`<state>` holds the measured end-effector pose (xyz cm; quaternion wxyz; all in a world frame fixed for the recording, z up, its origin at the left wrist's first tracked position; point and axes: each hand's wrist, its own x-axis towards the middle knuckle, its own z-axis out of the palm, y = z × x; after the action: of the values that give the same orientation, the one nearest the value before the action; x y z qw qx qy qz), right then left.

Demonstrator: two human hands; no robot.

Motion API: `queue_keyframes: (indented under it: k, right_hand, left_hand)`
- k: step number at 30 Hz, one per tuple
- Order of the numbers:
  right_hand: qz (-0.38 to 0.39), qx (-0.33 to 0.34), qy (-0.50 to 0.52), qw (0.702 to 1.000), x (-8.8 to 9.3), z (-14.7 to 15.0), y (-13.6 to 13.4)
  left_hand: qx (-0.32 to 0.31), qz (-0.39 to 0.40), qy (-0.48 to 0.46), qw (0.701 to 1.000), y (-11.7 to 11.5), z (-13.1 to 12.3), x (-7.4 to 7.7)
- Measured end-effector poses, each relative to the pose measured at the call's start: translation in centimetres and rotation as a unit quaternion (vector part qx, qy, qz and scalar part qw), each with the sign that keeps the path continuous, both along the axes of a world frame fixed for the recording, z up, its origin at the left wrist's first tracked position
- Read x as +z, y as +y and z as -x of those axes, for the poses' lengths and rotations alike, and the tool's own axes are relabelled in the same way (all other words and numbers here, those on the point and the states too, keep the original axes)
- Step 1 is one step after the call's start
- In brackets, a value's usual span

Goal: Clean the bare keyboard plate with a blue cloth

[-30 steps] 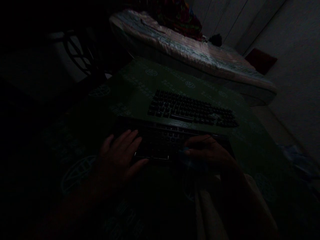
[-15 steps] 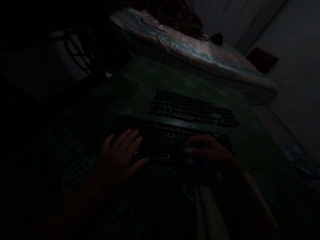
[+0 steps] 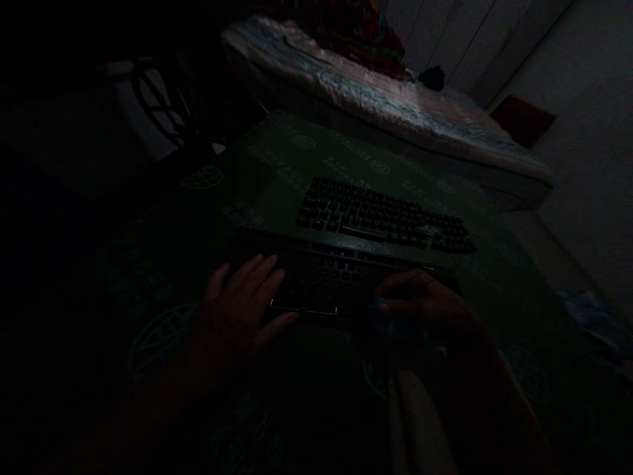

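Note:
The scene is very dark. A black keyboard base point(image 3: 321, 280) lies across the green printed table cover point(image 3: 277, 178), with most of its keycaps off. My left hand point(image 3: 240, 300) rests flat on its left end, fingers spread. Over the right part of the base, my right hand point(image 3: 428, 300) pinches a blue cloth point(image 3: 395, 326), which hangs over the front edge. Beyond the base, loose black keycaps point(image 3: 376, 212) are laid out in keyboard order, a long space bar point(image 3: 363, 232) among them.
Behind the table stands a bed with a pale patterned mattress point(image 3: 356, 86) and a dark colourful bundle point(image 3: 356, 39) on it. A dark wheel-like frame point(image 3: 158, 105) is at the far left. A bluish bundle point(image 3: 588, 316) lies low at the right.
My right hand has slid slightly to the right along the keyboard base with the blue cloth. My left hand stays on the left end; the view has shifted a little.

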<state>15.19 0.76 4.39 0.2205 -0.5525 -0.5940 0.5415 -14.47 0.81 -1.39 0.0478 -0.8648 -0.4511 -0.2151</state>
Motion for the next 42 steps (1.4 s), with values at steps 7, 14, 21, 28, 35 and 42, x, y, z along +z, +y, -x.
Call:
queue_keyframes:
  k: [7, 14, 21, 28, 35, 42]
  right_hand:
    - [0.028, -0.016, 0.021, 0.999, -0.1, 0.3, 0.0]
    - [0.007, -0.071, 0.02, 0.997, -0.2, -0.5, -0.1]
    - [-0.005, -0.087, 0.023, 0.996, -0.1, -0.9, 0.5]
    - [-0.072, -0.142, 0.031, 0.987, -1.1, -1.7, 0.8]
    - [-0.09, -0.202, 0.023, 0.975, -1.1, -2.4, 0.6]
    - [-0.074, -0.082, 0.025, 0.994, -0.5, -0.9, 1.0]
  left_hand:
    - [0.003, 0.01, -0.01, 1.0, 0.0, 0.0, 0.1]
    - [-0.003, -0.014, 0.008, 1.0, 0.0, 0.1, -0.1]
    - [-0.006, -0.028, 0.021, 0.999, 0.1, 0.2, -0.2]
    - [-0.007, -0.033, 0.017, 0.999, 0.1, 0.3, -0.2]
    - [-0.012, -0.052, 0.025, 0.998, 0.2, 0.4, -0.4]
    - [-0.011, -0.058, 0.025, 0.998, 0.3, 0.4, -0.4]
